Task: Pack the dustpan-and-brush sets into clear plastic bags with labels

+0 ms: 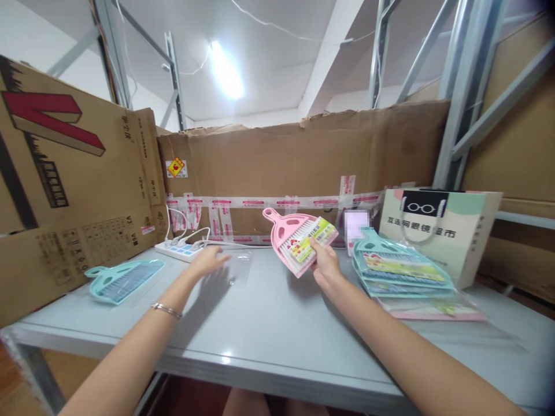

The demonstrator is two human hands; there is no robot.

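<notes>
My right hand [326, 264] is closed around the lower edge of a pink dustpan and brush set [286, 234], holding it tilted above the table. A yellow-green printed label card [323, 228] lies over its bristles. My left hand [208, 263], fingers stretched out, is over the table beside a clear plastic bag [238, 267]; whether it touches the bag I cannot tell. At the left lies a teal dustpan with a brush [130, 280]. A stack of packaged teal dustpan sets [401, 271] rests at the right, with a pink-edged one underneath.
A white power strip [180, 249] with plugged cables sits behind my left hand. Cardboard boxes [260, 162] wall off the back and left of the grey table [243, 332]. A paper gift bag [463, 237] stands at the right, near a metal rack post [459, 115].
</notes>
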